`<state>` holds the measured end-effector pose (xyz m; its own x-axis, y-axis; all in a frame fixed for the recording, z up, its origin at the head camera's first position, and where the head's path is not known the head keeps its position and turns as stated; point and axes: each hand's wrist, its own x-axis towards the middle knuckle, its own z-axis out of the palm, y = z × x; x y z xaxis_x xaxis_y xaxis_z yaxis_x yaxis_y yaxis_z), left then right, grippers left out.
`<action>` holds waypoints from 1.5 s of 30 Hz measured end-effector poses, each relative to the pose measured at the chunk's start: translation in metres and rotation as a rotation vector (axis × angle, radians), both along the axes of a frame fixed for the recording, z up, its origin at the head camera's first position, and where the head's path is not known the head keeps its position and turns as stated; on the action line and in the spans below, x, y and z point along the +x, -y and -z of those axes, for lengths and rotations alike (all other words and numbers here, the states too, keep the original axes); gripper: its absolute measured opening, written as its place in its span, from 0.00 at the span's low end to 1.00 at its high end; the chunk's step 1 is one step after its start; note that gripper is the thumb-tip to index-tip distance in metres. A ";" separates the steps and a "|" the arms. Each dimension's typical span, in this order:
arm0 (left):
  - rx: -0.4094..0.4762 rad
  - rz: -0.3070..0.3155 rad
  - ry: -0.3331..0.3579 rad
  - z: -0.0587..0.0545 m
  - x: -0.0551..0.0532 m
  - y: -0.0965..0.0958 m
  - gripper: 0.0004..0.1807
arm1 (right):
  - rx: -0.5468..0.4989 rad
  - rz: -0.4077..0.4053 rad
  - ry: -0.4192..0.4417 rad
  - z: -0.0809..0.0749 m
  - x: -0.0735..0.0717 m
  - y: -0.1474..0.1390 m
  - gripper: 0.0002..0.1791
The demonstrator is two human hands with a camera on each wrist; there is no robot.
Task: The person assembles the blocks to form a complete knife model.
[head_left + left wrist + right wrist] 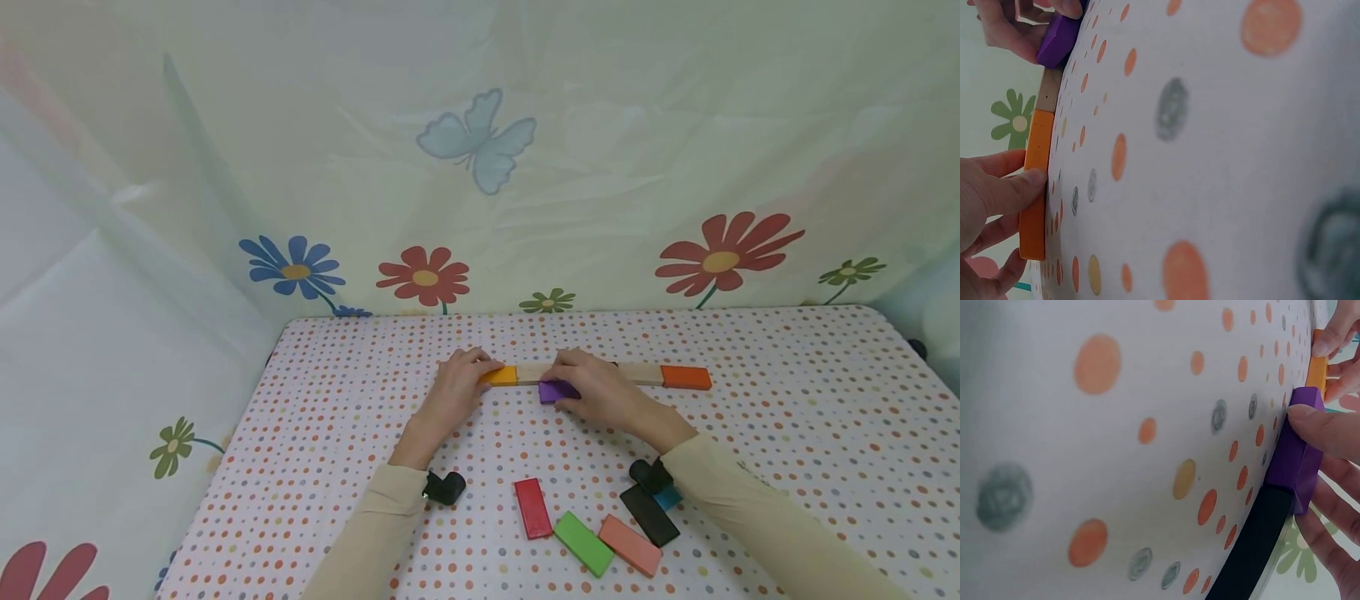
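Observation:
A yellow-orange block (501, 377) lies at the left end of a row, beside a pale wooden block (529, 373). My left hand (459, 385) pinches it, thumb on the near face and fingers behind, as the left wrist view shows. In my right hand (596, 390) is a purple block (1294, 450), held between thumb and fingers at the near side of the row. A black block (1250, 544) adjoins its end in the right wrist view; the hand mostly hides this one from the head view. An orange-red block (686, 377) ends the row at the right.
Nearer to me lie loose blocks: red (533, 508), green (583, 543), salmon (630, 545), black (649, 515) and blue (667, 497), the last partly covered by the right wrist camera (651, 475). Dotted cloth (337, 433) covers the table. A flowered curtain (600, 167) hangs behind it.

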<state>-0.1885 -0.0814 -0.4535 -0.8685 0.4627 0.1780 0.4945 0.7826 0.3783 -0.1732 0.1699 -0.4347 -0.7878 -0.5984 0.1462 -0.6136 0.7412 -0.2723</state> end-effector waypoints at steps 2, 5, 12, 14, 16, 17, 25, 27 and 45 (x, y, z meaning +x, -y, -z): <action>-0.001 -0.002 -0.003 0.000 0.000 0.000 0.19 | 0.002 0.007 -0.006 0.000 0.000 -0.001 0.20; 0.002 -0.007 0.003 -0.001 0.000 0.000 0.20 | -0.004 0.010 -0.012 0.000 0.001 -0.001 0.19; 0.003 0.000 -0.016 0.000 0.001 -0.001 0.19 | 0.016 0.012 -0.012 0.000 0.004 0.001 0.19; 0.002 0.003 -0.021 0.000 0.001 -0.001 0.19 | 0.024 0.014 -0.017 0.000 0.004 0.002 0.19; -0.003 0.006 -0.027 0.000 0.001 0.000 0.19 | 0.027 0.013 -0.020 -0.001 0.004 0.002 0.19; -0.007 0.006 -0.030 0.000 0.001 0.000 0.19 | 0.028 0.012 -0.020 -0.001 0.004 0.002 0.19; -0.011 0.001 -0.025 0.000 0.001 0.000 0.19 | 0.033 0.005 -0.002 -0.003 0.003 0.002 0.19; -0.007 0.000 -0.022 0.000 0.001 0.000 0.19 | 0.006 0.016 0.025 -0.006 0.005 0.000 0.18; 0.009 0.019 -0.012 -0.001 0.000 0.000 0.19 | 0.091 -0.159 0.395 -0.058 0.057 -0.046 0.15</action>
<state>-0.1881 -0.0817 -0.4529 -0.8571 0.4777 0.1929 0.5141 0.7695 0.3789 -0.1159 0.2160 -0.3768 -0.6699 -0.7130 -0.2071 -0.5835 0.6781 -0.4470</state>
